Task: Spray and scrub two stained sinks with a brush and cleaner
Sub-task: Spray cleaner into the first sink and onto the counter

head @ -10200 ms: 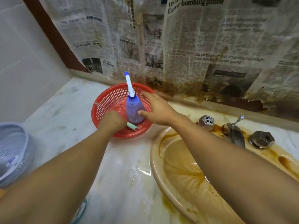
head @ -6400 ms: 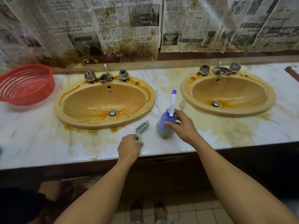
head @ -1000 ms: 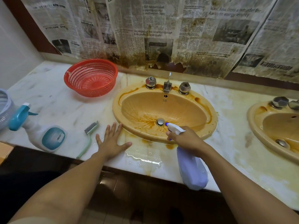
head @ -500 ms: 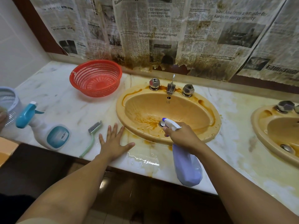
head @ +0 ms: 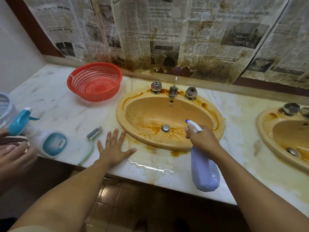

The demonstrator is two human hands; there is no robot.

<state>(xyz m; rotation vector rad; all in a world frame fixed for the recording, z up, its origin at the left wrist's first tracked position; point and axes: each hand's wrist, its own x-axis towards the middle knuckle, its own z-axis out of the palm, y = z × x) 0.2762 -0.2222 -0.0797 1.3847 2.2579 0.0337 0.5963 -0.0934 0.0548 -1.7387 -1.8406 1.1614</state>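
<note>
The bottle (head: 204, 171) is nearest. Its fat end hangs down in front of the bench (head: 55, 101) edge. The right hand (head: 203, 141) has its fingers curled tight round the bottle's neck. The white nozzle points left, over the sink (head: 167, 113) and toward the drain (head: 165, 128).

The left hand (head: 114, 149) lies flat on the wet bench with its fingers spread, holding nothing. The brush (head: 91, 144) lies just left of that hand, close but not touching. Its long handle starts near the bench edge and runs away toward the wall, with the bristle end farther off and leaning right.

The left hand is much nearer to the brush, so I think a small slide left would reach the handle. The second sink (head: 284, 131) sits off to the right and is stained too. A red basket (head: 95, 82) stands farther back.
</note>
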